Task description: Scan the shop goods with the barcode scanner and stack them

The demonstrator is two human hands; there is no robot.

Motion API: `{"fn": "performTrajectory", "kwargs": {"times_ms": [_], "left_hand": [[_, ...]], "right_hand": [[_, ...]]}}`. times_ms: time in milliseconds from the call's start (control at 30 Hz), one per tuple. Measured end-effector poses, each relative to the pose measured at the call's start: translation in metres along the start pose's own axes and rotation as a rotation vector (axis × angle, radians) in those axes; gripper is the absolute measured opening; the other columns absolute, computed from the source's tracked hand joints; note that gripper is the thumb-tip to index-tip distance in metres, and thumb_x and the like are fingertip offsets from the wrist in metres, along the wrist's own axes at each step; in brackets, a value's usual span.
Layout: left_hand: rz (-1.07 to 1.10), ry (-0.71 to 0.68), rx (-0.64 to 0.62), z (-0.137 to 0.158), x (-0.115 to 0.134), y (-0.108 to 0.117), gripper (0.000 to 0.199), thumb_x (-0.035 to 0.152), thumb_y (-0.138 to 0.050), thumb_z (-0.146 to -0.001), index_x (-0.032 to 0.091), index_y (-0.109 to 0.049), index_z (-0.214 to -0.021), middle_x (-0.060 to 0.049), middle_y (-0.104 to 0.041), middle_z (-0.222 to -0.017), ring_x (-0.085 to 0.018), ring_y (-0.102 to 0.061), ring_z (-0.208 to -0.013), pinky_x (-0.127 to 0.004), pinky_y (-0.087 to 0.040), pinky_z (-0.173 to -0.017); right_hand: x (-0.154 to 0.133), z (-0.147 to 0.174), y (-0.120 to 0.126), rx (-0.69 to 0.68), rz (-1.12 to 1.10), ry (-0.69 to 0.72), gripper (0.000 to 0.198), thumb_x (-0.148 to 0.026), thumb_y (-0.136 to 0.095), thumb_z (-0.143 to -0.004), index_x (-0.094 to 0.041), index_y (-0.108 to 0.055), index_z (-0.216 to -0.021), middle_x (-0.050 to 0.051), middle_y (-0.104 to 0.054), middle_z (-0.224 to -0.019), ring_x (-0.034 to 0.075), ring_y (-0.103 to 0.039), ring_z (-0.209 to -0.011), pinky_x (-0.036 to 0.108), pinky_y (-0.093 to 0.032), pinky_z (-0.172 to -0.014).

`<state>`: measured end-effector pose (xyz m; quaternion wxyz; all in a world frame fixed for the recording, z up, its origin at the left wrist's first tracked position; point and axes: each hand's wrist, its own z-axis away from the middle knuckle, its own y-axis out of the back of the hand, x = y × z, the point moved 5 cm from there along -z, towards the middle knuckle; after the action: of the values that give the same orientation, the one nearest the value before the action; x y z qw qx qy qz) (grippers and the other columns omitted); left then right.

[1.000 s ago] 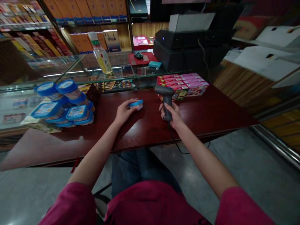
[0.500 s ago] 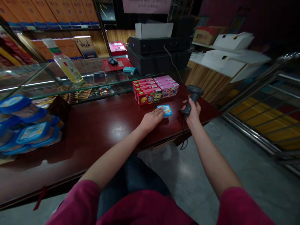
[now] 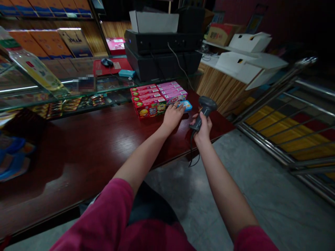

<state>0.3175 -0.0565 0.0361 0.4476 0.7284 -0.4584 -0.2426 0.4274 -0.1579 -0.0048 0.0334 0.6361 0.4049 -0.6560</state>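
Observation:
My left hand (image 3: 173, 115) reaches across the dark red counter, its fingers closed over the left side of a small blue-lidded plastic tub (image 3: 186, 106). The tub lies close to the front right end of a block of red and pink snack boxes (image 3: 159, 99); whether they touch, I cannot tell. In my right hand (image 3: 203, 129) is a black barcode scanner (image 3: 205, 106), gripped by its handle with the head up, just right of the tub. A dark cable hangs from the scanner's handle over the counter edge.
Blue-lidded tubs (image 3: 13, 158) are piled at the far left of the counter (image 3: 99, 150). A glass display case with a tilted bottle (image 3: 36, 66) stands behind. Black machines (image 3: 162, 62) rise at the back, and a metal railing (image 3: 282, 139) runs along the right.
My left hand has pushed the tub farther back and right, toward the end of the snack boxes. The scanner stays in my right hand. The view has swung right.

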Motion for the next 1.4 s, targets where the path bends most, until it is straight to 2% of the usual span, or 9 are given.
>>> {"fn": "performTrajectory", "kwargs": {"times_ms": [167,267,367,500,700,833,933,1200,1400], "left_hand": [[-0.013,0.025,-0.001,0.01,0.006,0.004,0.052,0.024,-0.048,-0.112,0.008,-0.055,-0.161,-0.016,-0.059,-0.164,-0.033,-0.053,-0.155,-0.047,-0.047,-0.121],[-0.052,0.038,0.029,0.038,0.004,0.021,0.058,0.025,-0.045,-0.112,0.01,-0.044,-0.168,-0.013,-0.048,-0.173,-0.029,-0.048,-0.159,-0.044,-0.043,-0.125],[-0.12,-0.002,0.045,0.09,-0.01,0.048,0.059,0.025,-0.041,-0.112,0.018,-0.043,-0.17,-0.006,-0.044,-0.176,-0.024,-0.046,-0.16,-0.04,-0.04,-0.125],[-0.237,0.052,0.096,0.185,-0.058,0.099,0.06,0.026,-0.042,-0.112,0.027,-0.042,-0.171,-0.001,-0.044,-0.176,-0.02,-0.046,-0.161,-0.039,-0.037,-0.125],[-0.332,0.496,0.229,0.336,-0.153,0.198,0.05,0.024,-0.048,-0.109,0.03,-0.063,-0.156,-0.004,-0.058,-0.166,-0.026,-0.053,-0.156,-0.045,-0.031,-0.125],[-0.359,0.824,0.392,0.427,-0.186,0.261,0.051,0.038,-0.056,-0.107,0.029,-0.061,-0.157,-0.01,-0.055,-0.168,-0.035,-0.047,-0.16,-0.054,-0.024,-0.129],[-0.396,0.992,0.493,0.473,-0.194,0.29,0.059,0.046,-0.067,-0.101,0.029,-0.06,-0.157,-0.013,-0.049,-0.172,-0.04,-0.038,-0.165,-0.06,-0.019,-0.132],[-0.254,0.957,0.462,0.487,-0.21,0.295,0.03,0.032,-0.064,-0.103,0.031,-0.076,-0.13,-0.008,-0.069,-0.155,-0.032,-0.053,-0.155,-0.054,-0.028,-0.132],[0.086,0.856,0.767,0.478,-0.207,0.301,0.017,0.027,-0.071,-0.098,0.027,-0.08,-0.112,-0.006,-0.079,-0.136,-0.027,-0.059,-0.151,-0.045,-0.041,-0.131]], "right_hand": [[-0.007,0.002,-0.002,-0.035,0.002,-0.008,0.041,-0.05,-0.082,-0.078,-0.025,-0.064,-0.105,-0.006,-0.066,-0.077,0.008,-0.053,-0.051,0.022,-0.049,-0.05],[-0.016,0.013,-0.012,-0.115,0.007,-0.005,0.043,-0.051,-0.085,-0.075,-0.026,-0.062,-0.101,-0.006,-0.067,-0.078,0.008,-0.054,-0.051,0.023,-0.05,-0.05],[-0.015,0.041,-0.035,-0.294,0.031,-0.067,0.041,-0.051,-0.087,-0.076,-0.026,-0.061,-0.096,-0.005,-0.069,-0.078,0.008,-0.055,-0.051,0.022,-0.05,-0.049],[0.008,0.1,-0.092,-0.639,0.157,-0.277,0.043,-0.055,-0.089,-0.076,-0.024,-0.067,-0.097,-0.002,-0.072,-0.078,0.011,-0.062,-0.052,0.026,-0.056,-0.051],[0.051,0.188,-0.196,-1.071,0.245,-0.517,0.051,-0.059,-0.092,-0.077,-0.019,-0.069,-0.098,0.001,-0.076,-0.081,0.009,-0.059,-0.044,0.023,-0.05,-0.042],[0.07,0.234,-0.254,-1.143,0.104,-0.564,0.056,-0.061,-0.095,-0.072,-0.019,-0.067,-0.094,0.001,-0.075,-0.077,0.01,-0.059,-0.042,0.024,-0.05,-0.04],[0.081,0.263,-0.279,-1.159,0.01,-0.609,0.058,-0.06,-0.097,-0.069,-0.018,-0.067,-0.094,0.0,-0.073,-0.074,0.009,-0.057,-0.041,0.023,-0.05,-0.04],[0.089,0.279,-0.282,-1.341,0.157,-0.644,0.055,-0.06,-0.096,-0.071,-0.017,-0.068,-0.091,0.003,-0.077,-0.077,0.011,-0.061,-0.043,0.023,-0.051,-0.04],[0.095,0.262,-0.279,-1.234,0.044,-0.747,0.061,-0.058,-0.096,-0.07,-0.015,-0.071,-0.105,0.003,-0.077,-0.078,0.009,-0.059,-0.048,0.021,-0.05,-0.044]]}}
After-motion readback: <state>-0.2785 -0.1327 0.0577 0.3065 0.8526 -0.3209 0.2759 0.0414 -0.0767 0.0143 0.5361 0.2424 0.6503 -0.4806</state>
